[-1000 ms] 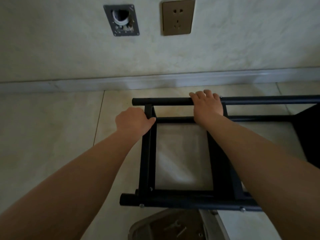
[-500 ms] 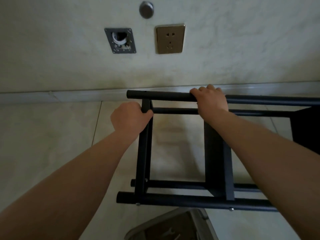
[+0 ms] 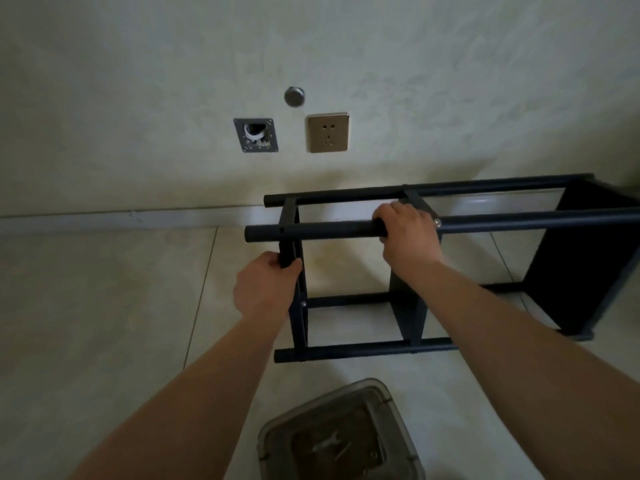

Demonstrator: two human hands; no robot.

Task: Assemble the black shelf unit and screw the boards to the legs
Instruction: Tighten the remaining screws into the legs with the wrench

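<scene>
Black shelf unit [image 3: 450,268] lies on its side on the floor [image 3: 104,306], left hand [image 3: 265,289] gripping an end board [image 3: 294,271], right hand [image 3: 408,237] wrapped around a leg tube [image 3: 329,232]; frame likely rigid, light, best held at tubes.

A single head-worn wide-angle camera looks forward and steeply down from above the shelf unit [image 3: 433,265], close at arm's length, facing the wall socket [image 3: 327,132] beyond it, floor tiles [image 3: 104,306] beneath.
</scene>
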